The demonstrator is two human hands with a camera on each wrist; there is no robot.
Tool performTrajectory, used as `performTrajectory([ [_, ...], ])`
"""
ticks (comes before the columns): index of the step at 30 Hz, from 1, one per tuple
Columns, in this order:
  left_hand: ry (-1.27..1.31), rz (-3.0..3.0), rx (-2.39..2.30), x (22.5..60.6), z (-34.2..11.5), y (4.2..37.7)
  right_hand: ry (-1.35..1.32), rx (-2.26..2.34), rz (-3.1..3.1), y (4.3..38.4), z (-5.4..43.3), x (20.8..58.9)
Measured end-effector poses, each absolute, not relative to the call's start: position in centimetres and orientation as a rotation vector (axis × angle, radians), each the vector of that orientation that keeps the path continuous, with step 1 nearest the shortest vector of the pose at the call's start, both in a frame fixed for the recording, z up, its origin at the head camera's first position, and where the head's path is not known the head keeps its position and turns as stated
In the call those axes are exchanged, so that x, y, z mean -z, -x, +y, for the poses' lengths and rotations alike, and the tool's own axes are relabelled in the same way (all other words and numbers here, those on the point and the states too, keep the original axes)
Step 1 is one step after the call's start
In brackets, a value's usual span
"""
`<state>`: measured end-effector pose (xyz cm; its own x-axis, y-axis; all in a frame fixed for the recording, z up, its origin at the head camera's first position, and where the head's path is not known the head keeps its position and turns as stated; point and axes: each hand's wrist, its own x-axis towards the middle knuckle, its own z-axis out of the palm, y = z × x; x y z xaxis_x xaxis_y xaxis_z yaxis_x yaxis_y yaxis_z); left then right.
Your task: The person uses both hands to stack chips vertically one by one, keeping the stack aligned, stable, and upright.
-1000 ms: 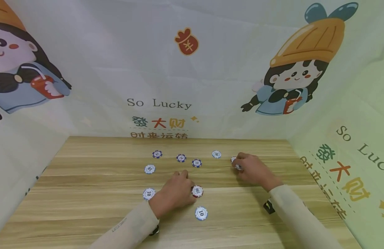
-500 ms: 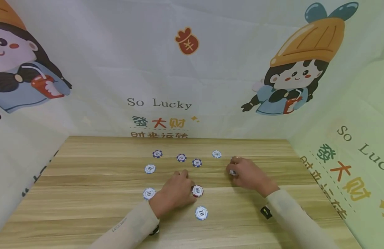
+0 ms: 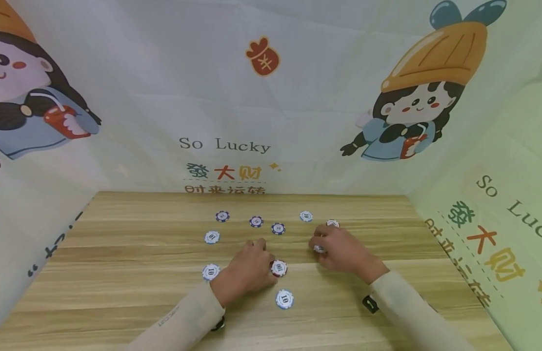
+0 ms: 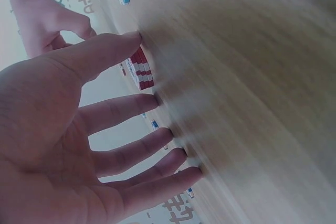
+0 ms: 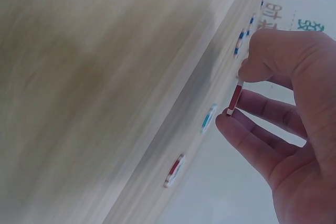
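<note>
My right hand (image 3: 343, 248) pinches a red-and-white poker chip (image 5: 235, 97) between thumb and fingertips, its edge seen above the table in the right wrist view. My left hand (image 3: 249, 270) rests its fingertips on the wood beside a short stack of red-and-white poker chips (image 3: 279, 268) whose top chip reads 100. The left wrist view shows this stack (image 4: 140, 71) between the thumb and forefinger, with the fingers fairly straight; whether the thumb touches it I cannot tell. Behind my right hand lies another red-and-white chip (image 3: 332, 223), partly hidden.
Dark-blue chips (image 3: 256, 222) and light-blue chips (image 3: 306, 216) lie along the back of the wooden table (image 3: 121, 292). More light-blue chips are at the left (image 3: 212, 237) and in front (image 3: 284, 299). A printed cloth (image 3: 143, 107) walls the back and sides.
My right hand has moved left and slightly nearer with the pinched chip, uncovering the red-and-white chip behind it. My left hand and the stack have stayed put.
</note>
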<state>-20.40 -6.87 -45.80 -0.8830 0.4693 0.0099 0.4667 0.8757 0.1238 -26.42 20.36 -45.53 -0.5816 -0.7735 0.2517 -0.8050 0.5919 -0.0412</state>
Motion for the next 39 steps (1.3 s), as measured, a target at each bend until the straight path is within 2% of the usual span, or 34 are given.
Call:
performTrajectory([
  [23, -0.758, 3.029, -0.195, 45.7, -6.9, 20.3, -1.409, -0.303, -2.583, 24.5, 17.1, 44.6],
  [39, -0.751, 3.024, -0.194, 45.6, -6.9, 20.3, -1.495, -0.346, -2.55, 23.8, 14.8, 45.5],
])
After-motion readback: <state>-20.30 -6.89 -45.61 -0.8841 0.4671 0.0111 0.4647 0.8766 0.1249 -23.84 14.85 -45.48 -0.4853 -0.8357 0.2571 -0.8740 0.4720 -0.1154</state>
